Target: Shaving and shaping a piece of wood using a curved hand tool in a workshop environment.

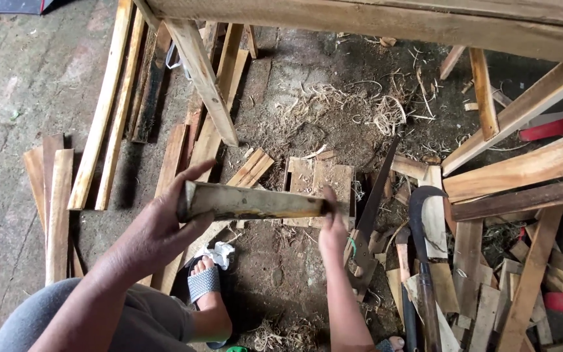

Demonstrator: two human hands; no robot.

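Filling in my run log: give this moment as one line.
left hand: grips wooden slat | right hand: holds its other end | hand saw, billhook: on ground

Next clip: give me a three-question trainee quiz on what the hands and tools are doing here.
1. True or false: both hands grip the short weathered wooden slat.
2. Which tool lies nearer the right hand: A) the hand saw, B) the curved-blade billhook?
3. What is on the foot beside the left hand?

Key: 1 true, one at each end. 2 A. 3 a grey-strapped sandal.
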